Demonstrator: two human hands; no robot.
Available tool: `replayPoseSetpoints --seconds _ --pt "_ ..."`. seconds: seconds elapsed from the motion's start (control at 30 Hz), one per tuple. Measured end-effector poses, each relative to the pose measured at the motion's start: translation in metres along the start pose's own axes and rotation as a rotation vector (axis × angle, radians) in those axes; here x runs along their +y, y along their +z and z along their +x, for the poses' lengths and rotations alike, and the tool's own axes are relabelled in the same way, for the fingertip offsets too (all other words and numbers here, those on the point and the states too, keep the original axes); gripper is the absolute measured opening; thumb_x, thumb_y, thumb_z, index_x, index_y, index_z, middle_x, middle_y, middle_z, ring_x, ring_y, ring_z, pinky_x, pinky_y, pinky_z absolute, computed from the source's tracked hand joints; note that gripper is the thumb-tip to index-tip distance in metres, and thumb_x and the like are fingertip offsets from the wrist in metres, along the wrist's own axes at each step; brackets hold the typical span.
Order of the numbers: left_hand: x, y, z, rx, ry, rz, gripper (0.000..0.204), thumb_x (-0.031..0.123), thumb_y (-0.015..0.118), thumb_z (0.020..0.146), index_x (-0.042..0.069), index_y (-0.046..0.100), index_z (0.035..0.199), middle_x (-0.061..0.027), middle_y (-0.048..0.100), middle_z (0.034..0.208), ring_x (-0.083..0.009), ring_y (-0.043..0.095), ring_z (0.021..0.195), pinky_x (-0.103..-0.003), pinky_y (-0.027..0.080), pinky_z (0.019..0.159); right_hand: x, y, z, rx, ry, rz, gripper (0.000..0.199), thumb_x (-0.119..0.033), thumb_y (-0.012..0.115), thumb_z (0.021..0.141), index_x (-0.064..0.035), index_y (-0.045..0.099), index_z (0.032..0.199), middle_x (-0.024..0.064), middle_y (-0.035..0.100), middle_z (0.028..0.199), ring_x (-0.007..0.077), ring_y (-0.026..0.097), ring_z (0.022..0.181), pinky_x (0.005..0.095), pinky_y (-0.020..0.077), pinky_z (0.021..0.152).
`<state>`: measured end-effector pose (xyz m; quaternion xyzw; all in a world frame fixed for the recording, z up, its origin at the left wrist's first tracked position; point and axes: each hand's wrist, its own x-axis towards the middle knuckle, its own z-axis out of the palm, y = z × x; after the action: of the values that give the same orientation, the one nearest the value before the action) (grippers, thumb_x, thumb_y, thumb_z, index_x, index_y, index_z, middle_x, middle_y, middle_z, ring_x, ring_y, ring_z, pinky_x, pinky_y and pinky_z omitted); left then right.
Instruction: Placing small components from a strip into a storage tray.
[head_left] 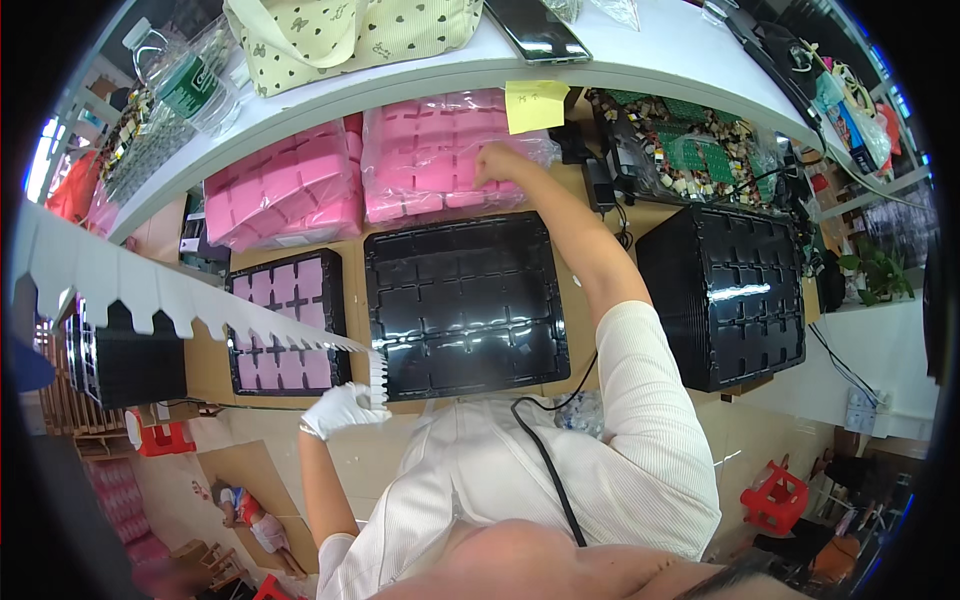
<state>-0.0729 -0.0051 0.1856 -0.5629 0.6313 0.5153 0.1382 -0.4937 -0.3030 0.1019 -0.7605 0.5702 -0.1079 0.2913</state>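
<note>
My left hand (345, 411), in a white glove, is closed at the end of a long, notched white strip (150, 290). The strip bends down to my fingers and sweeps up across the left of the view. My bare right hand (500, 166) reaches forward, its bent fingertips on a clear plastic bag of pink foam pieces (425, 150). Whatever those fingertips pinch is hidden. Between my arms lies a black partitioned tray (465, 305) with dark cells. Left of it, a smaller-looking black tray (338, 290) has pink pieces in its cells.
More bagged pink foam (285, 185) sits at back left. A tall stack of black trays (725, 295) stands right; another dark stack (130, 360) is left. Green circuit boards (690, 140) fill the back right. Above runs a white shelf (640, 75) with a bottle (190, 90) and phone (537, 30).
</note>
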Motion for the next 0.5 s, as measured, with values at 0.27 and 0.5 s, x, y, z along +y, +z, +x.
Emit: replayPoseSetpoints --seconds 0.27,0.5 --pt "-0.027 -0.062 0.051 0.01 0.007 0.483 0.048 0.037 0.071 0.075 0.008 0.064 0.112 -0.0114 0.065 0.109 -0.0276 0.06 0.102 -0.033 0.046 0.089 0.008 0.003 0.017 0.052 0.066 0.222 0.028 -0.029 0.083 0.061 -0.0056 0.069 0.07 0.007 0.064 0.062 0.0167 0.057 0.056 0.0321 0.0466 0.055" --pt "0.065 -0.073 0.089 0.379 0.155 0.341 0.029 0.026 0.063 0.081 0.012 0.066 0.106 -0.0104 0.067 0.101 -0.0272 0.064 0.091 -0.034 0.051 0.081 -0.023 -0.011 0.015 -0.111 0.122 -0.044 0.024 -0.023 0.076 0.062 -0.0008 0.067 0.064 0.0113 0.063 0.062 0.0189 0.058 0.056 0.0341 0.0474 0.056"
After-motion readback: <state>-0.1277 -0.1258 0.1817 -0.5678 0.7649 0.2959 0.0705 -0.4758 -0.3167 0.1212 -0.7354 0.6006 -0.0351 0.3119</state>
